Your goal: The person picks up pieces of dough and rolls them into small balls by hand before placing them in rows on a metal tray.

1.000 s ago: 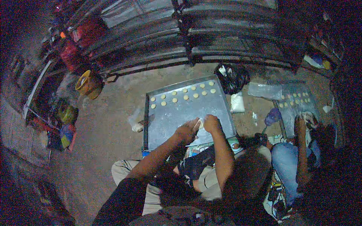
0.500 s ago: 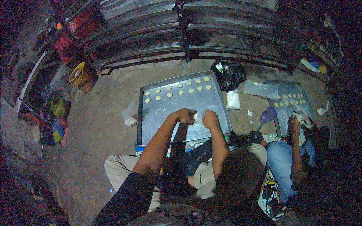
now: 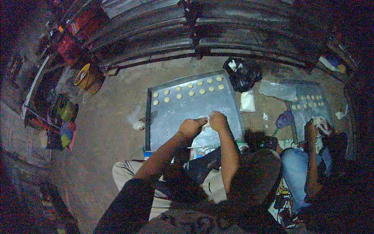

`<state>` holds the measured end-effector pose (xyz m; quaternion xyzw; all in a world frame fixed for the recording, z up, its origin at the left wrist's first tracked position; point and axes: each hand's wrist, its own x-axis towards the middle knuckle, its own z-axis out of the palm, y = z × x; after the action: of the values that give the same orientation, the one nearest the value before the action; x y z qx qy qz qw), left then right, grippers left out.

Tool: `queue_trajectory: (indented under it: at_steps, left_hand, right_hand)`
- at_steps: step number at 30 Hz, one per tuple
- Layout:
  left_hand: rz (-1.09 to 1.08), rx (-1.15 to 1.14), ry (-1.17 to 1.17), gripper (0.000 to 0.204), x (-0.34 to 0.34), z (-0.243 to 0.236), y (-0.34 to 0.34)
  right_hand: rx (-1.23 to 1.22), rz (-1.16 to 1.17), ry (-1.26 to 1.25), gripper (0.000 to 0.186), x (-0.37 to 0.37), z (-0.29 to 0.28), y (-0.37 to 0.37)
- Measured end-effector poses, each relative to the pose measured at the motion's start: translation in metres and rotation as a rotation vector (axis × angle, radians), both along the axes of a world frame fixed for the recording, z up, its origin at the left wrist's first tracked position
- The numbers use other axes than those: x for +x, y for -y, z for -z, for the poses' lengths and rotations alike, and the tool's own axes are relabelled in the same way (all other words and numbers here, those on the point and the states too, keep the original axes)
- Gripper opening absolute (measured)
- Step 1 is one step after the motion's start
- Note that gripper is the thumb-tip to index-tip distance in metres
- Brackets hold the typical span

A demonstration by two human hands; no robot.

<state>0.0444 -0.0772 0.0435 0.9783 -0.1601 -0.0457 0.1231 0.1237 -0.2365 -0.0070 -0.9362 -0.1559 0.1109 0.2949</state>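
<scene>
Over the near part of a large metal tray [image 3: 167,117], my two hands meet at a lump of pale dough [image 3: 206,124]. My left hand [image 3: 191,127] is closed round the dough from the left. From the right, the closed fingers of my right hand [image 3: 219,121] press against the same lump; its far side is partly hidden by the fingers. Two rows of small round flattened dough pieces [image 3: 179,96] lie along the tray's far side. Pale streaks, like flour, mark the metal around them.
A co-worker's hand [image 3: 311,130] holds dough in a cloth or bag beside a second tray [image 3: 302,121] with similar rounds. A white powder bag [image 3: 247,102] and a black plastic bag [image 3: 244,76] stand between the trays. A yellow bucket [image 3: 87,80] stands far left.
My right hand has come in to the dough beside my left hand, where before there was a gap between them. The whole view has shifted slightly.
</scene>
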Motion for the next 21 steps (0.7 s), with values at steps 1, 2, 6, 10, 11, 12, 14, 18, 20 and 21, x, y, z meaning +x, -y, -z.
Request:
queue_trajectory:
  at_steps: [1, 2, 6, 10, 11, 12, 14, 18, 20, 21]
  left_hand:
    - [-0.049, 0.01, 0.026, 0.031, 0.0, 0.002, 0.005]
    - [-0.099, 0.019, 0.051, 0.028, -0.001, 0.005, 0.013]
    - [-0.4, -0.291, 0.095, 0.02, -0.001, -0.003, 0.026]
    - [-0.475, -0.575, 0.241, 0.029, -0.006, -0.018, 0.004]
    - [-0.445, -0.564, 0.329, 0.029, -0.007, -0.027, -0.001]
    - [-0.442, -0.514, 0.169, 0.032, -0.011, -0.034, -0.003]
    - [-0.339, -0.256, 0.089, 0.035, -0.022, -0.02, -0.014]
    - [-0.243, -0.38, -0.132, 0.043, -0.05, 0.089, -0.056]
    - [-0.179, -0.538, -0.153, 0.048, -0.042, 0.082, -0.04]
    - [-0.153, -0.395, -0.086, 0.047, -0.041, 0.074, -0.028]
  right_hand:
    - [0.031, 0.022, 0.01, 0.022, -0.002, -0.002, 0.003]
    - [0.062, 0.043, 0.02, 0.022, -0.004, -0.004, 0.007]
    - [0.142, 0.168, 0.016, 0.021, -0.006, -0.009, 0.013]
    - [0.212, 0.161, 0.176, 0.021, 0.005, 0.011, 0.023]
    - [0.235, 0.2, 0.215, 0.02, 0.007, 0.014, 0.022]
    - [0.234, 0.223, 0.196, 0.02, 0.01, 0.017, 0.023]
    - [0.215, 0.229, 0.098, 0.02, 0.009, 0.007, 0.017]
    - [0.189, 0.121, 0.077, 0.02, 0.002, 0.007, 0.0]
    - [0.162, 0.134, 0.105, 0.02, 0.008, 0.023, 0.006]
    - [0.169, 0.157, 0.118, 0.02, 0.009, 0.03, 0.008]
